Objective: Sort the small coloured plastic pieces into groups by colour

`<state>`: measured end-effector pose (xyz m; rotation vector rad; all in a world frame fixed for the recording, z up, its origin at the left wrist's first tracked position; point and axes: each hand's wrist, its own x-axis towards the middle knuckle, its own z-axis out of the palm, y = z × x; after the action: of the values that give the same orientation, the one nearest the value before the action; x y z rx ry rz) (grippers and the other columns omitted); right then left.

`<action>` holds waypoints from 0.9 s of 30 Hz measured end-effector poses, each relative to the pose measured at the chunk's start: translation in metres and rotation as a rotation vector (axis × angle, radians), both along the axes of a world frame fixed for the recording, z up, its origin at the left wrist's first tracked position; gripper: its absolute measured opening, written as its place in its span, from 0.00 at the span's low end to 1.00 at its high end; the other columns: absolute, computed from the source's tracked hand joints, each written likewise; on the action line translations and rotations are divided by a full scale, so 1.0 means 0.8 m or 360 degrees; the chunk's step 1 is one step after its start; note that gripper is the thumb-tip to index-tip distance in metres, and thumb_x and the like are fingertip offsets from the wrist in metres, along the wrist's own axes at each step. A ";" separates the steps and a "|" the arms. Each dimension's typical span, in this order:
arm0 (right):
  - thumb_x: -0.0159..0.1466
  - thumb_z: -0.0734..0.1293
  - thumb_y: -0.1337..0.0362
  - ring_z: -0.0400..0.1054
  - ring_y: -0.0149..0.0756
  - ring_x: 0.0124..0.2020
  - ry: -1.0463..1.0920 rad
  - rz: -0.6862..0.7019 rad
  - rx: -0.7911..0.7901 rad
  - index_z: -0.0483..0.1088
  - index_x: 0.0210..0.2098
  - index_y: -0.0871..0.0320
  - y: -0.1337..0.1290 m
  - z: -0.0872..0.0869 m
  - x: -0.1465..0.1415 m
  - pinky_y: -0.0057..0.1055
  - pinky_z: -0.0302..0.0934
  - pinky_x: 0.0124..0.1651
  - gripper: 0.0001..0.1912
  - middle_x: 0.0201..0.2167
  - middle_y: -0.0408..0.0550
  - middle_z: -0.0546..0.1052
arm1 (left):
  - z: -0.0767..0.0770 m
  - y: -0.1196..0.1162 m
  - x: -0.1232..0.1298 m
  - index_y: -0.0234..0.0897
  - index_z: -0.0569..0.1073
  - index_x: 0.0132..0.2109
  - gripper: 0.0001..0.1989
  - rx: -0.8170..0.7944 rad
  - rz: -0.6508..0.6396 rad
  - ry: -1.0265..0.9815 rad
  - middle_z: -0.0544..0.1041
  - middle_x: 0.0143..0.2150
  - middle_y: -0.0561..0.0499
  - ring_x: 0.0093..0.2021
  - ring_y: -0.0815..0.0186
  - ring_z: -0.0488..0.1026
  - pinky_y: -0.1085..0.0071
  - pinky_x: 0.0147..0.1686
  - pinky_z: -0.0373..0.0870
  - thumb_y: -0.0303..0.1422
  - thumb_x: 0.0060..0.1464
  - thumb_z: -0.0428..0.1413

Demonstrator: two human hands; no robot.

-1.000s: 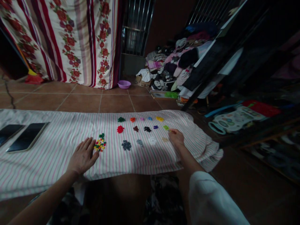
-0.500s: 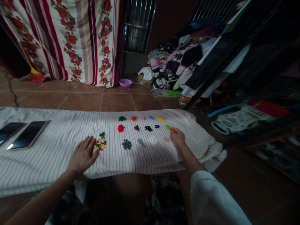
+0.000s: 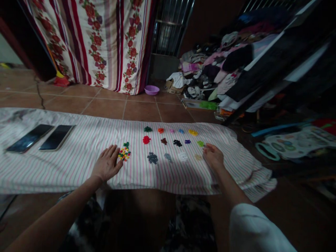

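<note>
My left hand (image 3: 107, 163) lies flat on the striped cloth (image 3: 78, 168), fingers spread, beside a mixed pile of small red, yellow and green pieces (image 3: 124, 153). At the right, my right hand (image 3: 214, 156) rests with its fingers curled next to the lime green pile (image 3: 201, 143) and the beige pile (image 3: 198, 157); whether it holds anything is too small to tell. Between the hands, small pieces lie grouped by colour, among them a red pile (image 3: 146, 140), a black pile (image 3: 177, 143), a dark grey pile (image 3: 152, 158) and a yellow pile (image 3: 193, 132).
Two dark phones or tablets (image 3: 56, 138) lie at the cloth's left. Beyond it are a purple basin (image 3: 152, 90), a floral curtain (image 3: 110, 45) and a heap of clothes (image 3: 210, 66). A white and blue plastic item (image 3: 286, 141) stands at the right.
The view has shifted, so everything appears further right. My right hand has drawn slightly away from the lime green pile. My left hand stays beside the mixed pile.
</note>
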<state>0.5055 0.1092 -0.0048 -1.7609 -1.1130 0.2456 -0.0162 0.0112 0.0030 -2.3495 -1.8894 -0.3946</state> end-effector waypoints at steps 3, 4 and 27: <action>0.54 0.64 0.58 0.75 0.43 0.39 0.0039 0.0059 -0.0032 0.77 0.42 0.59 -0.008 0.028 -0.032 0.41 0.69 0.48 0.20 0.38 0.53 0.81 | 0.000 0.000 0.001 0.31 0.68 0.62 0.30 0.0016 0.0005 -0.0049 0.66 0.67 0.37 0.69 0.52 0.60 0.52 0.66 0.59 0.45 0.60 0.45; 0.55 0.63 0.58 0.75 0.42 0.39 0.0039 0.0139 -0.0022 0.77 0.43 0.58 -0.010 0.039 -0.047 0.40 0.69 0.48 0.20 0.37 0.53 0.81 | 0.000 -0.001 0.002 0.31 0.68 0.62 0.30 0.0021 0.0008 -0.0064 0.66 0.67 0.37 0.69 0.51 0.60 0.52 0.66 0.59 0.45 0.60 0.45; 0.64 0.66 0.68 0.71 0.37 0.40 -0.0877 0.1502 -0.0339 0.77 0.46 0.53 -0.002 0.061 -0.450 0.31 0.62 0.44 0.13 0.39 0.49 0.76 | -0.009 0.001 0.007 0.31 0.68 0.62 0.28 0.0097 0.0005 -0.0154 0.66 0.66 0.35 0.68 0.50 0.61 0.50 0.65 0.59 0.42 0.61 0.47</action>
<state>0.1452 0.1073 0.0437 -1.3778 -2.3589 0.4674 -0.0102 0.0117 -0.0045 -2.3284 -1.8926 -0.5672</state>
